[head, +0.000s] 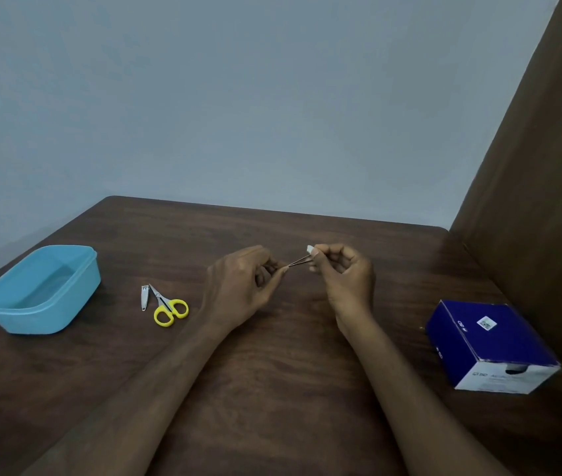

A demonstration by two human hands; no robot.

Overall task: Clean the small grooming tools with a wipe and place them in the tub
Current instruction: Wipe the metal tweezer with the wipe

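Tweezers (299,261) sit between my two hands above the middle of the brown wooden table (272,355), a thin metal pair slanting up from left to right. My left hand (241,286) pinches their lower, left end between thumb and fingertips, the other fingers curled in toward the palm. My right hand (343,273) has its fingers curled too, and it pinches a small white wipe (309,249) against the upper, right end of the tweezers; only a little of the wipe pokes out above my fingertips, so I cannot tell how far it wraps around the metal. Both forearms reach in from the near edge of the picture.

Over on the left of the table stands the light blue tub (8,316), rectangular with rounded corners, open at the top, and I see no tool inside it. Between the tub and my left hand lie two more tools flat on the wood: a small silver nail clipper (144,297) and, just to its right and almost touching it, a pair of scissors (168,307) with yellow handles, blades pointing far-left and handles nearer to me. On the right side, well apart from my hands, rests a dark blue box (489,341) with a white near face; its print is too blurred for me to read. A brown panel (530,166) rises at the right, a pale grey-blue wall (238,97) beyond.
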